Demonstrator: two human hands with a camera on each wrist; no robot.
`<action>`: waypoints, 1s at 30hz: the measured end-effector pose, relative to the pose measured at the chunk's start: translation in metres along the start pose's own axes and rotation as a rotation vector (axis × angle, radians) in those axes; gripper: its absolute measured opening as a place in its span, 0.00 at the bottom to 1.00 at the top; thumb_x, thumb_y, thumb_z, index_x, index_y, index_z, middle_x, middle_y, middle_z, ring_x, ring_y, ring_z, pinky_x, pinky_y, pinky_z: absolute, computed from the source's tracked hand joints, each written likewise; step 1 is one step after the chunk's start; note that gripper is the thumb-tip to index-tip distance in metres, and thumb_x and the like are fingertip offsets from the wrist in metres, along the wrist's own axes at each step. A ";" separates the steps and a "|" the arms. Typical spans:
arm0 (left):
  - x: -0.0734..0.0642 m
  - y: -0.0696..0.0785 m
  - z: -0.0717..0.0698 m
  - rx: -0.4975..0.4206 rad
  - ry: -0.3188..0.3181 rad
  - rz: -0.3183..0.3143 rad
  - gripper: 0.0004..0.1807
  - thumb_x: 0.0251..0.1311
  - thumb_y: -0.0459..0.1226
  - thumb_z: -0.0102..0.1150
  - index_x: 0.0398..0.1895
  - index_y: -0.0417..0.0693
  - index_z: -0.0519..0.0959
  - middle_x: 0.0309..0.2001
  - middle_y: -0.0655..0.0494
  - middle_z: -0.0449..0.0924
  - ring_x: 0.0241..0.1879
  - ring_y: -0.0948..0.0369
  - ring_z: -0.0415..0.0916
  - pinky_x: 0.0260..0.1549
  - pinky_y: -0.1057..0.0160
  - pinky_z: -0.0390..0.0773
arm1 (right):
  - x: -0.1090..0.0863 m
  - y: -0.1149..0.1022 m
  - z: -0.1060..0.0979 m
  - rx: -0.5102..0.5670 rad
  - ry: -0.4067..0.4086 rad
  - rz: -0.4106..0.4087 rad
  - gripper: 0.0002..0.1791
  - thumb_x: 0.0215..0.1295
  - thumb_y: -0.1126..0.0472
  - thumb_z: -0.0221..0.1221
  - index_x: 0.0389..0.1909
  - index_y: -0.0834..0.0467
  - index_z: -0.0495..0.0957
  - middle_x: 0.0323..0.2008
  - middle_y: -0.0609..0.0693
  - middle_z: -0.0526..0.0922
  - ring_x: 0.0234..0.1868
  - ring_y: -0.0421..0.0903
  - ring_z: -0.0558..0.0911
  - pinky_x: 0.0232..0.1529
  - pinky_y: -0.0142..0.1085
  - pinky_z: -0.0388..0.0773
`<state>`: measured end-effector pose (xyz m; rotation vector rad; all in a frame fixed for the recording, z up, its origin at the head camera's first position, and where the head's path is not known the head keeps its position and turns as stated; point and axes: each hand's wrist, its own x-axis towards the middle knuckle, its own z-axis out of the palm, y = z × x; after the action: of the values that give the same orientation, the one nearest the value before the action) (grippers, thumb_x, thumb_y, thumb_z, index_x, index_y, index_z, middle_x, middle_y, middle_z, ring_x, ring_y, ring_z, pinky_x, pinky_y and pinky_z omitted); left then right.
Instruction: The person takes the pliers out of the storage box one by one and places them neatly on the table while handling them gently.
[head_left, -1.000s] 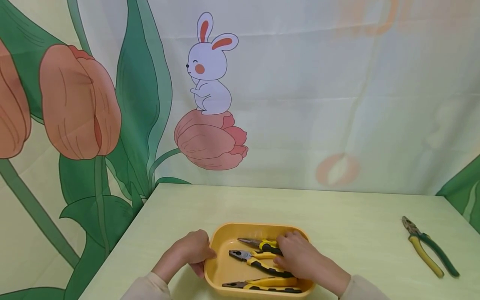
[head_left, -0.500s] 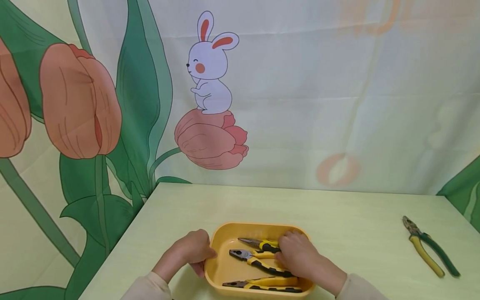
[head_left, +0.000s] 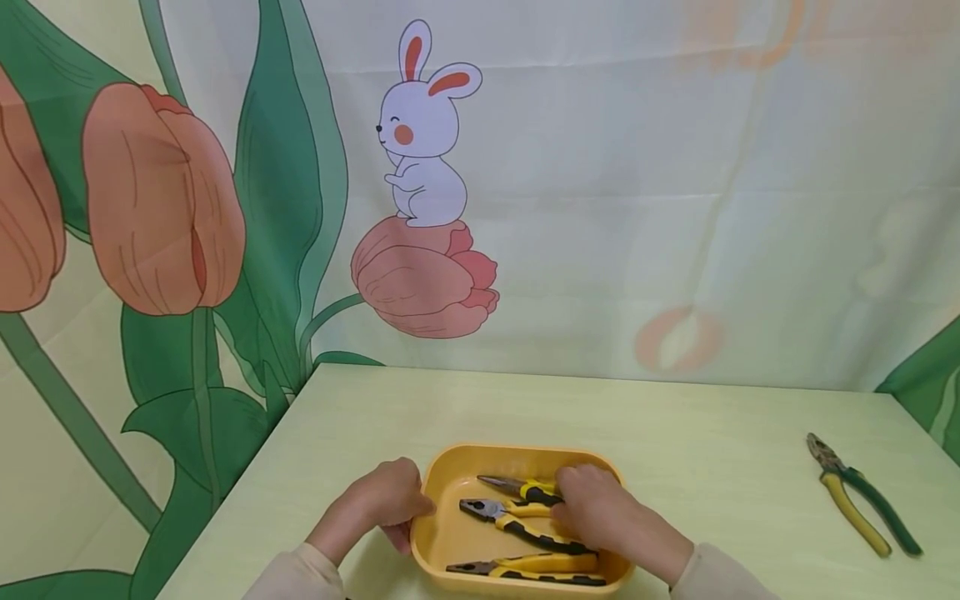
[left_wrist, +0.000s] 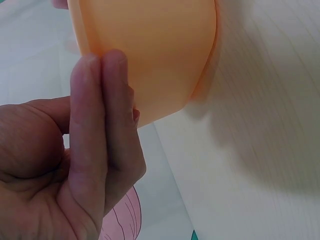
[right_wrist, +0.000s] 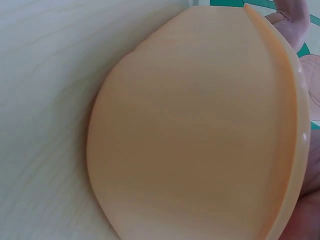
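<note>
A yellow plastic tray (head_left: 450, 450) stands on the table, its outer wall filling much of both wrist views. My left hand (head_left: 390, 500) pinches its left rim; in the left wrist view two of the fingers (left_wrist: 87, 110) press the outside wall. Inside at the right, my right hand (head_left: 600, 512) reaches over the handles of needle-nose pliers (head_left: 517, 487), which run in between thumb and forefinger; the fingertips are hidden. Just below lie combination pliers (head_left: 487, 510), handle ends partly under that hand. A third pair of yellow-and-black pliers (head_left: 525, 567) lies along the tray's near side.
On the table (head_left: 720, 450) at the far right lie worn pliers (head_left: 855, 492) with one yellow and one green handle, spread apart. Behind the table hangs a cloth backdrop (head_left: 570, 208) printed with tulips and a white rabbit.
The head view shifts very slightly. Both hands, the tray and the pliers keep the same places relative to one another.
</note>
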<state>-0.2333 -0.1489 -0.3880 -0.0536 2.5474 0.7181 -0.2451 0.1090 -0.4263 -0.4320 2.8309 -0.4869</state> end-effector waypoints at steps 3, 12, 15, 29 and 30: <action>0.000 0.000 0.000 -0.005 0.002 0.002 0.10 0.63 0.35 0.59 0.25 0.41 0.74 0.17 0.48 0.82 0.11 0.64 0.79 0.17 0.69 0.81 | 0.000 0.001 -0.001 0.007 -0.010 -0.008 0.09 0.62 0.60 0.64 0.27 0.57 0.73 0.18 0.48 0.64 0.20 0.44 0.66 0.21 0.32 0.59; -0.002 0.000 0.000 -0.010 0.004 0.006 0.10 0.63 0.35 0.59 0.25 0.41 0.74 0.17 0.48 0.82 0.12 0.63 0.79 0.18 0.68 0.82 | -0.001 0.006 -0.002 -0.047 -0.008 -0.093 0.13 0.61 0.57 0.65 0.24 0.56 0.73 0.20 0.48 0.68 0.26 0.45 0.67 0.31 0.37 0.62; -0.002 0.000 0.000 -0.004 0.004 0.005 0.10 0.63 0.35 0.59 0.25 0.41 0.74 0.16 0.48 0.82 0.12 0.63 0.80 0.18 0.68 0.82 | -0.001 0.005 -0.004 -0.059 -0.034 -0.097 0.14 0.59 0.52 0.67 0.26 0.56 0.75 0.26 0.49 0.71 0.33 0.48 0.69 0.38 0.42 0.64; -0.002 0.000 0.000 0.006 0.003 -0.008 0.10 0.64 0.36 0.59 0.26 0.41 0.74 0.19 0.48 0.82 0.14 0.61 0.81 0.19 0.68 0.82 | 0.000 0.001 0.001 -0.003 -0.001 -0.021 0.22 0.52 0.48 0.71 0.38 0.59 0.78 0.40 0.52 0.71 0.42 0.48 0.67 0.39 0.42 0.68; -0.002 0.000 0.000 0.005 0.003 -0.009 0.10 0.64 0.36 0.59 0.26 0.41 0.74 0.19 0.48 0.82 0.14 0.61 0.81 0.19 0.68 0.82 | 0.000 0.001 0.001 -0.006 0.005 -0.026 0.22 0.52 0.48 0.71 0.39 0.59 0.78 0.40 0.52 0.71 0.42 0.48 0.67 0.40 0.42 0.68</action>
<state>-0.2316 -0.1487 -0.3867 -0.0639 2.5501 0.7088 -0.2448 0.1101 -0.4274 -0.4706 2.8354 -0.4852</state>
